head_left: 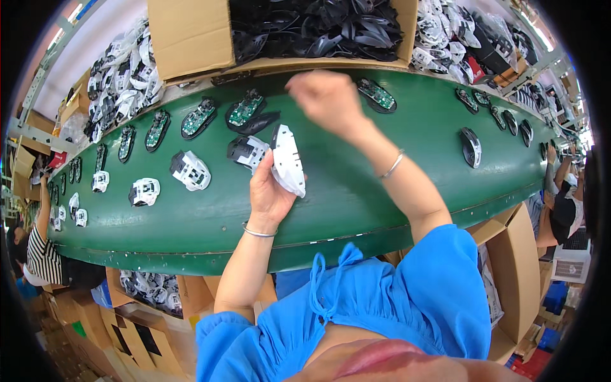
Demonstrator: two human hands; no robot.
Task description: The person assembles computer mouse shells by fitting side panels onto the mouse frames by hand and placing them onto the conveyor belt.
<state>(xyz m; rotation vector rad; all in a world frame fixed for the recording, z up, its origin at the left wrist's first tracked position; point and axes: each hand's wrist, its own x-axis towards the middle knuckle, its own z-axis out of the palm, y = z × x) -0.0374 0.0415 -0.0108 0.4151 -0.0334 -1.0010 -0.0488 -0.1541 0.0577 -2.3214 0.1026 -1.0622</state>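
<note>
left hand (270, 194) is pinching a white shell (289, 164) over the middle of the green table (363, 197), blurry right hand (328, 102) is hovering near the far brown box (191, 38), can't tell its grip

You could slip a hand across the green belt (350, 197) between the held white shell (291, 167) and the right forearm (414, 189), or beyond that arm. Leftward, circuit-board bases (199, 119) and white covers (193, 174) clutter the way, and a big cardboard box (194, 38) blocks the far edge.
</note>
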